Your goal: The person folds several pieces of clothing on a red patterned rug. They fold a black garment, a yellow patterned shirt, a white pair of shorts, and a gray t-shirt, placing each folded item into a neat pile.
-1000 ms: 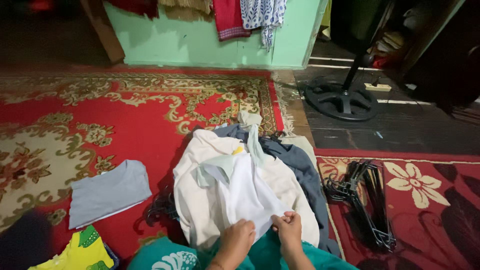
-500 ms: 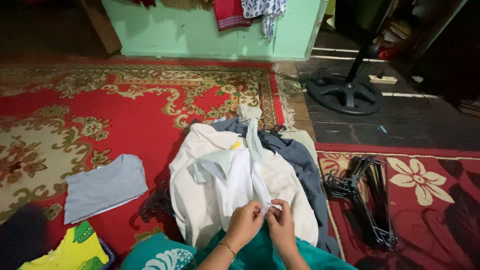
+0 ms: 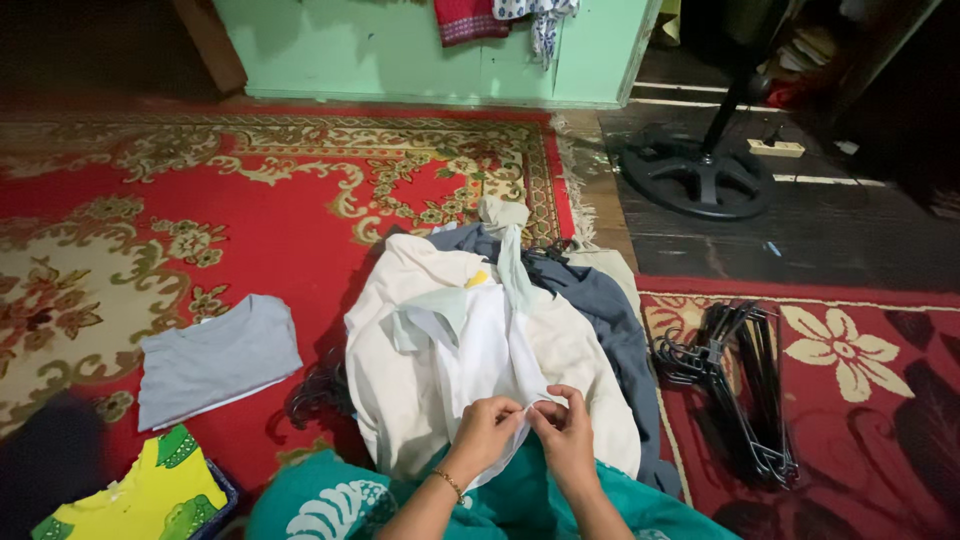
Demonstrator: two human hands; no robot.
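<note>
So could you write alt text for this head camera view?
Two hands, left hand and right hand, pinch a white garment atop a clothes pile on a red patterned carpet. A folded grey shirt lies left, black hangers right.

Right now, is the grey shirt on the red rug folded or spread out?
Folded. The grey shirt lies as a flat, compact rectangle on the red rug, no sleeves spread, apart from the heaped clothes pile.

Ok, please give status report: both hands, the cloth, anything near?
Left hand and right hand both pinching white garment on clothes pile. Black hangers to the right, folded grey shirt to the left. Nothing blocking.
</note>
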